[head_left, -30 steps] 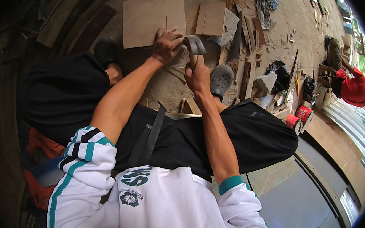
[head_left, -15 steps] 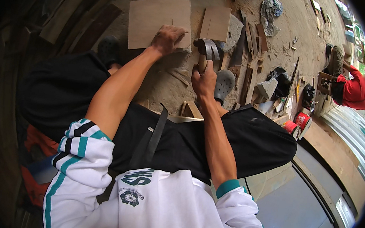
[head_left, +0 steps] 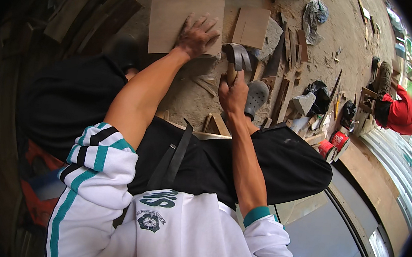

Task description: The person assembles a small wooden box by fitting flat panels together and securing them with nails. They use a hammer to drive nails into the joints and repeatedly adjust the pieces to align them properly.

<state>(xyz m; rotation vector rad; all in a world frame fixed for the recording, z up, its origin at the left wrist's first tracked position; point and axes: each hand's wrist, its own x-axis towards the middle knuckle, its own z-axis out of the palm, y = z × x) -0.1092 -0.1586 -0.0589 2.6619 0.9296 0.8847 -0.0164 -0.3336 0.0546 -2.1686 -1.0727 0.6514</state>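
Note:
My left hand [head_left: 198,34] lies with fingers spread on a pale square wooden board [head_left: 169,20], over its right part. In my right hand [head_left: 233,92] is a claw hammer [head_left: 238,57], gripped by its wooden handle below the dark metal head. The hammer head is just off the board's lower right corner. Right of the board is a smaller wooden panel [head_left: 251,27] with a thin line down it, resting against a grey stone block [head_left: 271,39]. Whether anything small is under my left palm is hidden.
A handsaw [head_left: 275,56] and wood offcuts [head_left: 281,100] lie right of my grey clog [head_left: 255,97]. Farther right are a black plastic bag [head_left: 319,93], red cans [head_left: 339,140] and a seated person in red [head_left: 401,110]. Planks [head_left: 102,24] line the left.
My left hand has gone from curled fingers to spread flat on the board. The right hand still holds the hammer near the same spot. The view has shifted slightly.

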